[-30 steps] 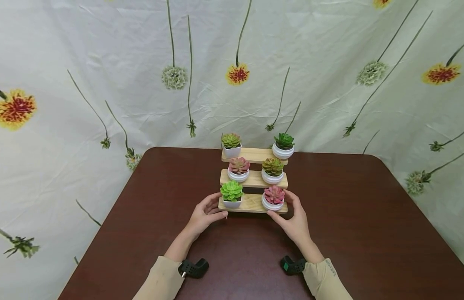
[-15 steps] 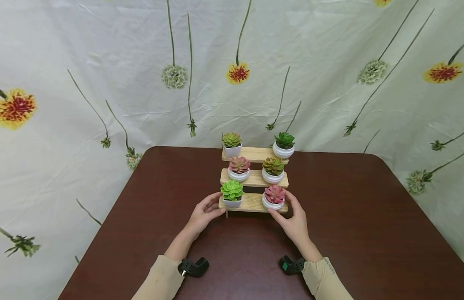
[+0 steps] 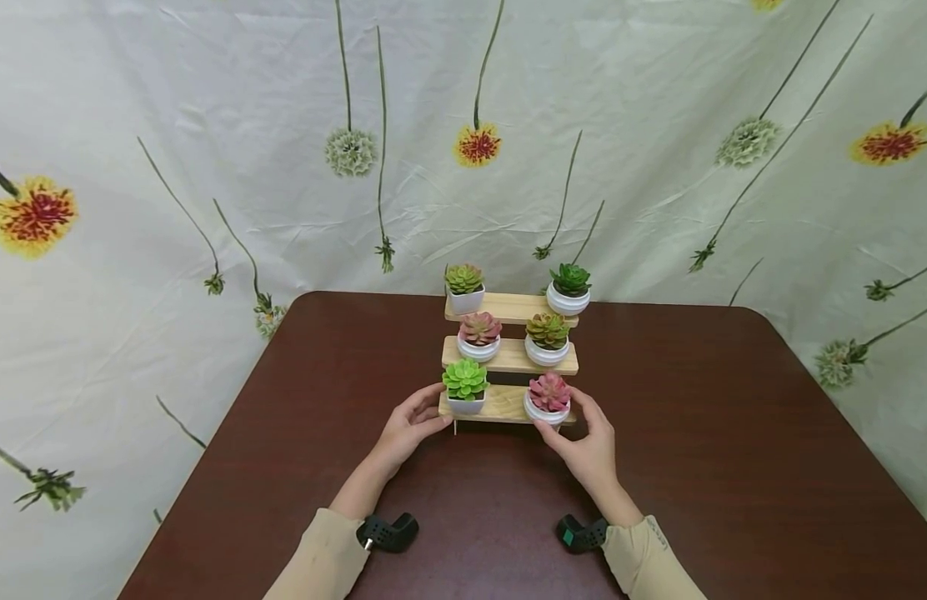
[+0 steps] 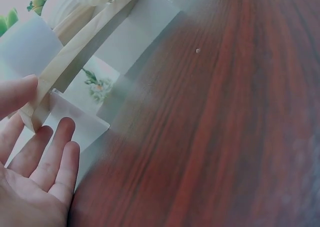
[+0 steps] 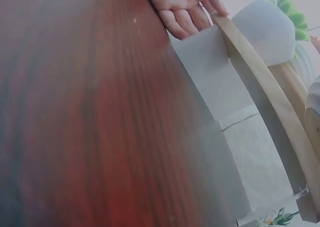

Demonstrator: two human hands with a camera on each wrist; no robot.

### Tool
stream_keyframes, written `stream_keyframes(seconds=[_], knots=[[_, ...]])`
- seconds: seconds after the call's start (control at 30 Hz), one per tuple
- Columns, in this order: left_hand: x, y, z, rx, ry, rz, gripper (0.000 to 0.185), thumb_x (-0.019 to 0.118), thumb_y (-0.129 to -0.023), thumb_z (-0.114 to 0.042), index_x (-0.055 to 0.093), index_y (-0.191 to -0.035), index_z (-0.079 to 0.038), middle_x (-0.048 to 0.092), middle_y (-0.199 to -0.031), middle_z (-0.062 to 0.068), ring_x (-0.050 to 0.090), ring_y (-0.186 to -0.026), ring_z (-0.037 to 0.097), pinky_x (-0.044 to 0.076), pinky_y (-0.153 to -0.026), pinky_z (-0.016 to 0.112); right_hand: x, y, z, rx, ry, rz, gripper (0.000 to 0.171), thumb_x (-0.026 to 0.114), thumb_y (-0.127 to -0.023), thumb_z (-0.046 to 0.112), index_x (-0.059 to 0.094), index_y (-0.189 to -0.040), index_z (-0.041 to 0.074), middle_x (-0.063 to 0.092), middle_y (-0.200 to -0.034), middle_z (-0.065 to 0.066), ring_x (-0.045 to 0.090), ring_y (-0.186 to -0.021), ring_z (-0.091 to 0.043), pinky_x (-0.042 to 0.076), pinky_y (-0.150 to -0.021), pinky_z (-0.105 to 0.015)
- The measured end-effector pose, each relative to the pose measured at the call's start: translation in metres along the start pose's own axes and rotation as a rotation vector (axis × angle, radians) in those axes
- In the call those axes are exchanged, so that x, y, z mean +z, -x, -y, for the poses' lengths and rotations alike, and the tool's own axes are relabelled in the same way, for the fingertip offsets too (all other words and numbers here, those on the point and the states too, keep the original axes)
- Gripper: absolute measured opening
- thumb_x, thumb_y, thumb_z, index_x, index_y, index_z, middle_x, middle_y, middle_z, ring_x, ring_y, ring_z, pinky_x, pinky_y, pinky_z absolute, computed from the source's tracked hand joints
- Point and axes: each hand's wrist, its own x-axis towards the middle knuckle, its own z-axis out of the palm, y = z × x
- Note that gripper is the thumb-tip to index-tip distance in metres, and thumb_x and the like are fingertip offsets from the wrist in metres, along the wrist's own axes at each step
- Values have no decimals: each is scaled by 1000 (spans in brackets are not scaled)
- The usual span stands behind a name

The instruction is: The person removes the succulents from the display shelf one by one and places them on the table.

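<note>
A three-tier wooden plant stand [image 3: 506, 404] with clear legs stands on the table, potted artificial succulents on each tier. My left hand [image 3: 407, 427] pinches the left end of its lowest board, thumb at the front corner, the other fingers loosely extended below in the left wrist view. Beside it sits the bright green succulent [image 3: 466, 379] in an angular white pot. With thumb in front and fingers on the right side, my right hand [image 3: 593, 448] grips the pink succulent [image 3: 549, 392] in a round white pot, which overlaps the board's front edge. The right wrist view leaves that hand out.
The middle tier bears a dusty-pink succulent [image 3: 479, 328] and an olive one [image 3: 548, 331]. On the top tier are a yellow-green succulent [image 3: 464, 278] and a dark green one [image 3: 571, 280]. The brown table [image 3: 696, 433] meets a flower-printed curtain [image 3: 643, 167] at the back.
The pink succulent's pot has shifted slightly toward the front edge of the lowest board, with my right hand on it. My left thumb has moved up slightly onto the board's corner.
</note>
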Motion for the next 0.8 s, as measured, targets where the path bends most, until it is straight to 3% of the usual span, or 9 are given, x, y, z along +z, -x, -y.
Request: stream_keyframes(seconds=[0.2,0.33,0.47,0.63,0.8], knots=[[0,0,-1,-15,-3,8,56,67,-86,-5,45,-138,-5,45,-139,16,57,-106,26,47,-84,26,3,3,6,-40,-32,-1,57,83,-60,-5,59,-111,-10,64,-104,-21,57,-92,-10,46,-78,-32],[0,0,-4,-34,9,16,55,66,-87,-3,44,-138,-4,45,-139,17,56,-108,28,46,-84,25,4,6,10,-40,-59,27,58,83,-61,-6,58,-113,-9,62,-108,-21,54,-100,-4,45,-85,-28],[2,3,-16,-44,5,28,55,64,-87,0,43,-138,-1,44,-138,20,56,-109,31,47,-85,26,6,8,15,-51,-100,59,58,82,-61,-7,57,-113,-8,61,-108,-20,54,-101,-3,43,-87,-23],[4,10,-32,-38,-19,39,54,62,-88,0,42,-138,1,43,-138,22,55,-109,32,46,-85,26,11,13,21,-76,-129,84,60,83,-58,-8,57,-112,-9,62,-106,-21,55,-99,-5,45,-85,-29],[1,5,-15,-1,-2,35,55,65,-87,-3,43,-137,-1,45,-138,20,57,-107,29,47,-84,26,16,19,26,-101,-128,103,61,83,-57,-8,57,-112,-10,62,-105,-21,57,-97,-10,46,-79,-39]])
